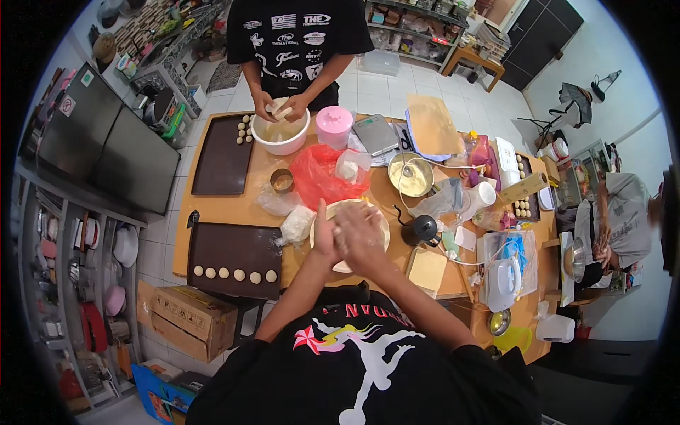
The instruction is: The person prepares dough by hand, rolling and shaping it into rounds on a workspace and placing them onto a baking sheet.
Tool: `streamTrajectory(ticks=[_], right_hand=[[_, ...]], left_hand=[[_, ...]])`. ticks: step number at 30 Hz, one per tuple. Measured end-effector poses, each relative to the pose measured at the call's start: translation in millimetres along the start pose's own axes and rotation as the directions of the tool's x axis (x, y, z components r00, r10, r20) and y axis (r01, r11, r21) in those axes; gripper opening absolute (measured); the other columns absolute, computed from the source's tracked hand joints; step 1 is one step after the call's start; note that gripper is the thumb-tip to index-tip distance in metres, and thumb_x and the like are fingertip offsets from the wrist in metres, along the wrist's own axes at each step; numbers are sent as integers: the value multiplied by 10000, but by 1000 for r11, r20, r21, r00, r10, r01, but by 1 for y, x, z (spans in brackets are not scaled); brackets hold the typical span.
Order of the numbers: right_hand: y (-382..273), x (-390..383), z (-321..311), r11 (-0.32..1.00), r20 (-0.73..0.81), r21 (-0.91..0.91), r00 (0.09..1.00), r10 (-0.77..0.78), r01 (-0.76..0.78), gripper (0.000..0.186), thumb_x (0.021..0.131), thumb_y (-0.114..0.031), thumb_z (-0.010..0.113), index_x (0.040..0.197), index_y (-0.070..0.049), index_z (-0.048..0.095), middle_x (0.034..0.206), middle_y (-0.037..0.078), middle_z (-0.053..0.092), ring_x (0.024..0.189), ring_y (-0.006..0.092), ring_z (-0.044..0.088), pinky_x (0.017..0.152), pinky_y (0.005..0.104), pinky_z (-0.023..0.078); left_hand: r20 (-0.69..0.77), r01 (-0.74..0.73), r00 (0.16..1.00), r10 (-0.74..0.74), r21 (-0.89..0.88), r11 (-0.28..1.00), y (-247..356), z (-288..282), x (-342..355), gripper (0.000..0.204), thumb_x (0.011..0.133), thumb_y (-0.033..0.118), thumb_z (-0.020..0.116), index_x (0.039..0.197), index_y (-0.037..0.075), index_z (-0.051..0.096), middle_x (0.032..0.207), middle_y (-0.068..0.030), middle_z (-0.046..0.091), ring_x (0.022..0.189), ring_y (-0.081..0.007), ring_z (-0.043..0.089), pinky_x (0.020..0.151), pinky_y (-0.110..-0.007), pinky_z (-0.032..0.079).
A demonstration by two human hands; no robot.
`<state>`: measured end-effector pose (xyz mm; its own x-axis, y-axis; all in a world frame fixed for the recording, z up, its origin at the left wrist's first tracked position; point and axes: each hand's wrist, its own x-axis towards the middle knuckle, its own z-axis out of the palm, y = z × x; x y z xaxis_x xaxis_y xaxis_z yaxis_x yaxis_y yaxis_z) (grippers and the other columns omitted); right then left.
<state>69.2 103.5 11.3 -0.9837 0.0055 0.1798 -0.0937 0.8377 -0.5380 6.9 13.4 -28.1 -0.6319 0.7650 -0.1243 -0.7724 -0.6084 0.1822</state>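
My left hand [326, 238] and my right hand [359, 239] are pressed palm to palm above a pale round bowl [383, 225]. Motion blurs the fingers of the right hand, and anything between the palms is hidden. Left of them lies a clear bag of white powder [297, 225]. Beyond that, a red plastic bag [322, 173] spreads over the table with a small clear tub [348, 168] on it. On a dark tray [234, 244] to the left, several round dough balls [239, 275] sit in a row along the near edge.
Across the table, a person [297, 42] handles dough over a white bowl [283, 146]. Another dark tray [221, 159] holds small balls. A black kettle [420, 230], a steel bowl with pale mixture [411, 176] and a white hand mixer [501, 283] stand right. Another person [623, 219] works far right.
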Motion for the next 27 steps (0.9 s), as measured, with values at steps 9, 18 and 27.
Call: streamTrajectory(ticks=[9, 18, 27], right_hand=[[15, 9, 0, 995, -90, -89, 994, -55, 47, 493, 969, -282, 486, 1398, -41, 466, 1370, 212, 516, 1327, 390, 431, 1124, 607, 208], [14, 8, 18, 953, -138, -302, 990, -17, -26, 575, 964, -374, 453, 1383, 20, 445, 1442, 248, 432, 1334, 395, 421, 1097, 659, 211], [8, 9, 0, 947, -169, -322, 984, -57, 0, 550, 940, -376, 506, 1365, -28, 504, 1414, 176, 484, 1327, 343, 444, 1093, 697, 124]], left_hand=[[-33, 17, 999, -17, 5, 1000, 3, 10, -3, 1004, 912, 752, 201, 1449, -93, 281, 1508, -289, 311, 1401, -404, 329, 1171, -475, 252], [133, 31, 991, 10, -300, 953, -1, -19, -11, 969, 894, 774, 243, 1479, 5, 307, 1489, -266, 361, 1374, -399, 367, 1144, -473, 295], [-90, -34, 995, 41, 85, 996, -4, 12, -7, 929, 933, 714, 238, 1482, -35, 272, 1515, -239, 330, 1395, -397, 333, 1155, -490, 266]])
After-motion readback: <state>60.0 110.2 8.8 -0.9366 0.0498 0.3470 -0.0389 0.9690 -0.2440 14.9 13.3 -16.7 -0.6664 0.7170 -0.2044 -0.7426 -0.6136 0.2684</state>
